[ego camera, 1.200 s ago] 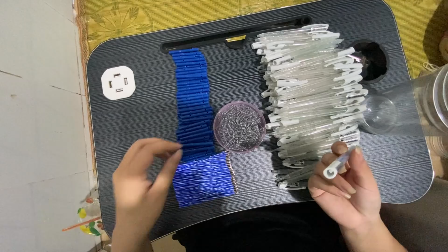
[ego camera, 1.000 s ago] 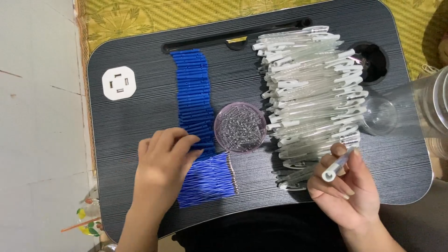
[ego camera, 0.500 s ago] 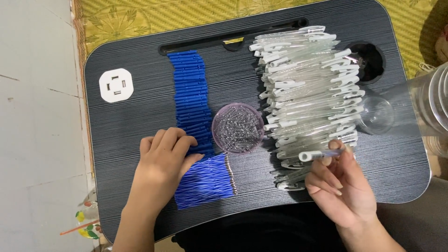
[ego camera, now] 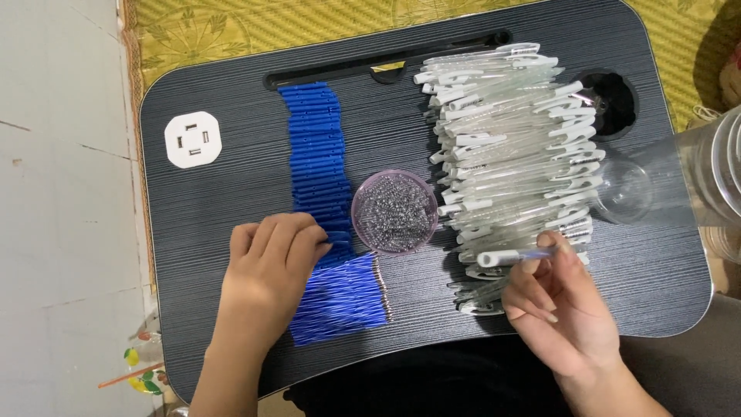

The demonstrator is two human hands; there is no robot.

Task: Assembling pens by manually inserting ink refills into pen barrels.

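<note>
- Both hands work low on the bench point(ego camera: 201, 224); the left hand point(ego camera: 270, 259) lies curled, fingertips pinching at the blue caps point(ego camera: 316, 162) where that column meets the blue refills point(ego camera: 340, 297); the right hand point(ego camera: 559, 305) holds a clear pen barrel point(ego camera: 513, 255) between thumb and fingers, just off the pile of barrels point(ego camera: 513, 147)
- The barrel looks light, stiff and smooth, likely slippery; mid-length gives the surest grip; the refills seem thin and bendable, best taken near the tip
- A round clear dish point(ego camera: 394, 211) between the two stacks holds tiny metal pieces; a clear jar point(ego camera: 698, 174) lies at the right edge, contents not visible
</note>
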